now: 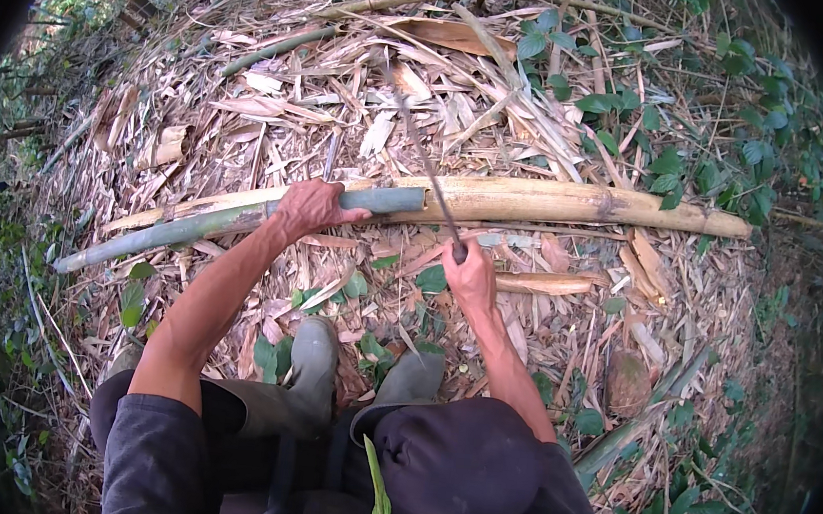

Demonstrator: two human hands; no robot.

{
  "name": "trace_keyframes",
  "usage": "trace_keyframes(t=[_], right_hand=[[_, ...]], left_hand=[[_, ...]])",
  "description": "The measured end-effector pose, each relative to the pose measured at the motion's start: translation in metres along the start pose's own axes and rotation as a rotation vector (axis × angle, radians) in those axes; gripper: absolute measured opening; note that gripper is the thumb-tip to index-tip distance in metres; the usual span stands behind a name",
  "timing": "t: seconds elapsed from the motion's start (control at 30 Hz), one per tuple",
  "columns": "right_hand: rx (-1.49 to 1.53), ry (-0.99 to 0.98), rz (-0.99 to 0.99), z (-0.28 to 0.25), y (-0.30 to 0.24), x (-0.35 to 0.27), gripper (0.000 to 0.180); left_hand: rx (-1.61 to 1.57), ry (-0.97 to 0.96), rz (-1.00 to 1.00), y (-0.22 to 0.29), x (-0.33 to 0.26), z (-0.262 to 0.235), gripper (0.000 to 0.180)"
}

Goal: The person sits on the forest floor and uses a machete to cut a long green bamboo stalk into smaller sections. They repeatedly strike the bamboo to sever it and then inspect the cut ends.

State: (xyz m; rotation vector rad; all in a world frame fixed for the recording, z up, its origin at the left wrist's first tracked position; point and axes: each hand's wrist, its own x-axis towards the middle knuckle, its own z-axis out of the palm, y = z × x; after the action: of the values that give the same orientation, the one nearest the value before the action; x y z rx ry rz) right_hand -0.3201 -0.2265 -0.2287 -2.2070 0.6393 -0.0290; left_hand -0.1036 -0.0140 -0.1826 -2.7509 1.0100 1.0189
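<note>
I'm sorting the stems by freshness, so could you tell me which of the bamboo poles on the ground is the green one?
The green bamboo pole under the left hand; the long pole lying end to end with it, toward the right, is dry and yellow.

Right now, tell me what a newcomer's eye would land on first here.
The long bamboo pole lying across the middle of the leaf-strewn ground, green toward the left and dry yellow toward the right. The left hand presses down on its green part, while the right hand grips a long thin blade angled across the pole. Below them, two grey rubber boots stand in the litter.
</note>
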Motion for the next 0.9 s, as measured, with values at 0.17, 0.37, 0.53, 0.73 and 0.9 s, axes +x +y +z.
trace_keyframes(t=[0.17,0.37,0.53,0.73,0.9], right_hand=[[-0.165,-0.139,0.061,0.006,0.050,-0.053,0.033],[0.002,-0.022,0.089,-0.017,0.003,-0.022,0.030],[0.029,-0.014,0.105,-0.021,-0.012,0.000,0.032],[-0.001,-0.055,0.099,-0.022,-0.014,0.008,0.028],[0.163,0.105,-0.040,-0.039,-0.067,0.024,0.026]], left_hand=[[0.049,0.084,0.087,0.000,-0.012,0.033,0.084],[0.013,0.124,0.081,0.010,-0.009,0.001,0.081],[0.004,0.115,0.028,0.013,-0.002,-0.007,0.081],[0.038,0.156,0.048,0.010,0.002,-0.007,0.082],[0.074,0.132,0.040,0.010,0.003,-0.001,0.082]])
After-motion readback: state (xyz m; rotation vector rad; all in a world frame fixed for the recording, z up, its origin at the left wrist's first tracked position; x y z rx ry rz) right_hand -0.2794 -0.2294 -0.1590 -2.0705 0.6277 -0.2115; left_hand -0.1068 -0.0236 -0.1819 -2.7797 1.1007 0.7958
